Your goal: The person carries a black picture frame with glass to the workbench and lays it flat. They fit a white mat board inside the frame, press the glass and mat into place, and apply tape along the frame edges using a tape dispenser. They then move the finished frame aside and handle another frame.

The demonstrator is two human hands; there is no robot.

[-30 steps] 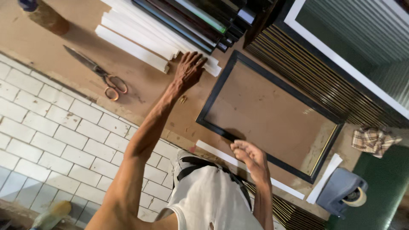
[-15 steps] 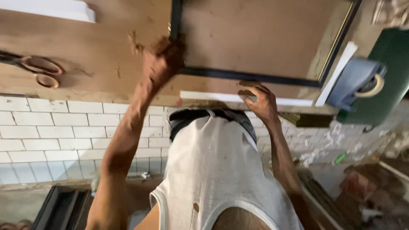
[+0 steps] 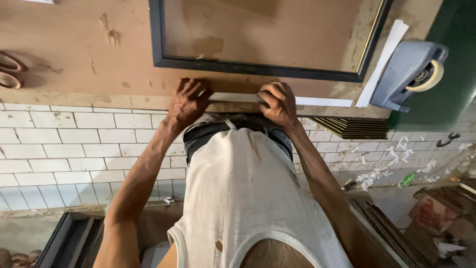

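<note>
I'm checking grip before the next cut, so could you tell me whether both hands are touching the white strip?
Touching: the head view shows the left hand and right hand pressing on the white strip.
</note>
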